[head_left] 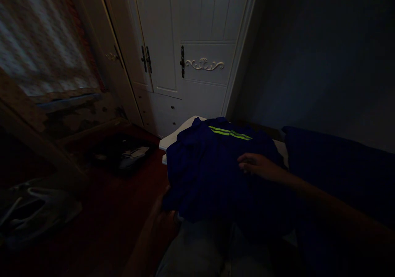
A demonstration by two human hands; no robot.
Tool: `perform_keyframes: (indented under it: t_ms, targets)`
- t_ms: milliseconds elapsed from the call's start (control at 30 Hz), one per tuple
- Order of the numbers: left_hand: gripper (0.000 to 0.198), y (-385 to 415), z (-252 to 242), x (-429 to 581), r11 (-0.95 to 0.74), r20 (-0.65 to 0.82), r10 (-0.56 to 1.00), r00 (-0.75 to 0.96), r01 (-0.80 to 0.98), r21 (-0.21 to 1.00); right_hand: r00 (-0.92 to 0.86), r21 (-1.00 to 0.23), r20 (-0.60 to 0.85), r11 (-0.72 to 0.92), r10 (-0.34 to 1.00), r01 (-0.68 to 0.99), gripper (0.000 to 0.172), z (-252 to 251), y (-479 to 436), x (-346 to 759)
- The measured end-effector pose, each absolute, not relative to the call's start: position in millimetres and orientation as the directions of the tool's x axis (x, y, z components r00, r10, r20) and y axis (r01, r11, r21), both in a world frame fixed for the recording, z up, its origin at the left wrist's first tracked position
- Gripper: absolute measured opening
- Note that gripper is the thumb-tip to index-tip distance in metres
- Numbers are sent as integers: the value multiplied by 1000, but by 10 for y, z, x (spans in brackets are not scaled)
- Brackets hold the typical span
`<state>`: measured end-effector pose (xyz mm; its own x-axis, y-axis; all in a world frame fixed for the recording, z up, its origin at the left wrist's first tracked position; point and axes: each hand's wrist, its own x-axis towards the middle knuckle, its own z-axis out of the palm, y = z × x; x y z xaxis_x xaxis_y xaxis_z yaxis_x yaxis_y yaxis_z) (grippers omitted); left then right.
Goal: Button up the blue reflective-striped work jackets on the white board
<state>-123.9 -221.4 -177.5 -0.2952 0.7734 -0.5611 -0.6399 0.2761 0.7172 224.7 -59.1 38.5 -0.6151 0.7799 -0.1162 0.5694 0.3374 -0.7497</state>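
Note:
A dark blue shirt or jacket (210,174), with yellow-green stripes across it, lies spread and wrinkled over a small white table, in dim light. At its near left corner, my left hand (165,215) is closed around the fabric's edge, with some fingers hidden under the cloth. My right hand (254,164) reaches in from the right, over the right half of the garment. Its fingers are loosely bent and point left, seemingly resting on the fabric with nothing gripped.
The white table (171,140) shows past the garment's far left edge. Behind it stands a white wardrobe (203,83) with dark handles. A dark blue padded surface (336,170) lies on the right. A dark bundle (123,151) and a pale bag-like item (40,211) lie at left.

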Motion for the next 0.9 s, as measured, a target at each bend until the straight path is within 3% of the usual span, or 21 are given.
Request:
perform_keyframes:
  t_ms: [100, 167, 333, 500, 700, 833, 900]
  targets:
    - [31, -2362, -1814, -1286, 314, -553, 810, -195, -652, 691, -626, -656, 95, 522, 774, 546, 29, 305, -354, 1756]
    - [38, -2460, -1818, -1290, 309, -525, 823, -215, -606, 733, -630, -605, 171, 586, 757, 540, 30, 282, -197, 1377]
    - [62, -2703, -1759, -1227, 138, -347, 669, -658, -348, 927, -696, -425, 286, 738, 659, 524, 43, 264, 139, 449]
    - [68, -2931, -1737, -1158, 265, -240, 513, -824, -114, 957, -820, -241, 254, 854, 513, 461, 57, 223, 472, -194]
    - [44, -3158, -1728, -1112, 472, -397, 191, -898, -271, 839, -848, -159, 121, 854, 516, 496, 34, -64, 834, -361]
    - [44, -3276, -1760, -1110, 505, -429, 160, -889, -300, 809, -831, -149, 118, 837, 543, 526, 36, -249, 953, -282]
    - [43, -3334, -1817, -1128, 538, -417, 259, -871, -228, 811, -818, -145, 119, 825, 563, 546, 36, -278, 993, -249]
